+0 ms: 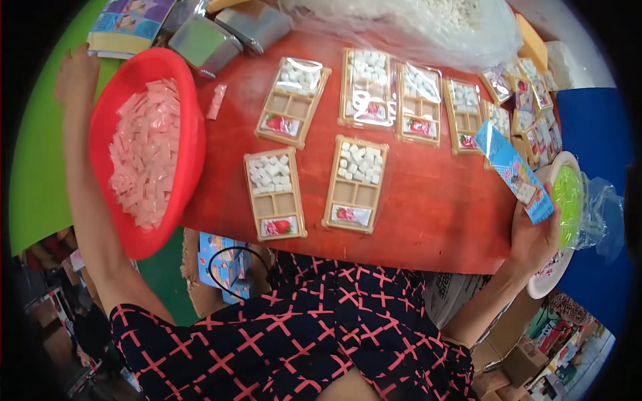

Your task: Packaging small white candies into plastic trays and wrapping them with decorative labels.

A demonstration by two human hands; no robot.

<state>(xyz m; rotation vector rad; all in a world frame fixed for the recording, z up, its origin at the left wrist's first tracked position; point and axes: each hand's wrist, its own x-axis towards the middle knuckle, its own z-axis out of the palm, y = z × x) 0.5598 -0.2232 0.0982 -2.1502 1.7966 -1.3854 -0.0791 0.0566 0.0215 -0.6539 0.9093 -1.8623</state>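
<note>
At the far right my right hand [536, 237] is closed on the lower end of a flat blue printed packet [513, 172], which slants up to the left over the table. My left hand [75, 77] is stretched to the upper left, past the red basin [194, 134]. Its fingers are bent and their tips meet the edge of a stack of purple and blue printed packets [131, 28]; whether they grip one is unclear. Between the hands lie several tan divided trays, such as one at the front [275, 194], with white cubes and a strawberry-printed sachet.
Small pink sachets [147, 150] fill the basin; one loose sachet [217, 101] lies beside it. Clear plastic tubs [207, 47] and a big bag of white pieces [428, 27] stand behind. Filled packs [531, 113] pile up at right, near a bowl with green contents [568, 200].
</note>
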